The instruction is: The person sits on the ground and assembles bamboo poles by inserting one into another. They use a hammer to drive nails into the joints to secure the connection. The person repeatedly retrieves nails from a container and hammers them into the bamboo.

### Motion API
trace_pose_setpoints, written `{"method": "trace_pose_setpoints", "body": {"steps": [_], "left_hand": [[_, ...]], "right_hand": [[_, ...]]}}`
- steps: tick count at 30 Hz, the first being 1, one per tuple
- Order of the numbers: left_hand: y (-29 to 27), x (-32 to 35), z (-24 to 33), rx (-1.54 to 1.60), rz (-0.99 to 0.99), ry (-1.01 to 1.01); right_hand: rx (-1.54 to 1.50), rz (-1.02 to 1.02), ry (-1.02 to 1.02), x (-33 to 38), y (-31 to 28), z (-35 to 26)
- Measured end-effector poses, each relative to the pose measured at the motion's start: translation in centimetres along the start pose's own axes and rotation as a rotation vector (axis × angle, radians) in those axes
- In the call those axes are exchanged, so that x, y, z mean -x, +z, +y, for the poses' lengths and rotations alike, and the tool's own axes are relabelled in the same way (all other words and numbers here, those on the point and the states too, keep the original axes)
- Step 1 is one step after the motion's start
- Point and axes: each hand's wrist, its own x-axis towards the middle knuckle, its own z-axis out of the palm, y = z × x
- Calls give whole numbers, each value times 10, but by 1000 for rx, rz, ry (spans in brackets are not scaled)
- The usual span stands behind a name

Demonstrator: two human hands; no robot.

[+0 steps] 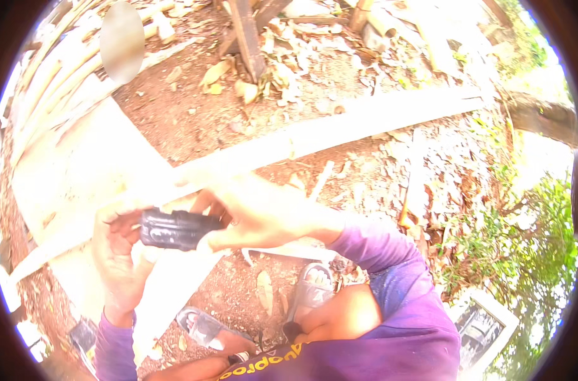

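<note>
A black oblong object (pixel 178 229) with ridged sides is held level in front of me, and its exact kind cannot be made out. My left hand (pixel 119 257) has its fingers curled round the left end. At the right end, my right hand (pixel 266 213) grips it between thumb and fingers, hiding that end. Just beyond and beneath the hands, a long pale strip of wood or bamboo (pixel 339 130) runs slantwise from lower left to upper right. Strong glare washes out parts of the hands and the strip.
A pale flat sheet (pixel 79 171) lies on the left. Several bamboo poles (pixel 57 79) are piled at far left. Wooden legs (pixel 245 38) stand at the back. Dry leaves litter the soil; green plants (pixel 511 254) grow on the right, near a white-framed box (pixel 485 330). My sandalled feet (pixel 314 286) are below.
</note>
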Motion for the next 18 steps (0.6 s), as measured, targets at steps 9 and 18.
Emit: {"method": "trace_pose_setpoints", "body": {"steps": [9, 18], "left_hand": [[-63, -61, -111, -907, -395, -111], [-97, -72, -165, -1328, -654, -94]], "right_hand": [[509, 392, 588, 113, -42, -20], [-459, 1257, 1004, 283, 127, -81]]}}
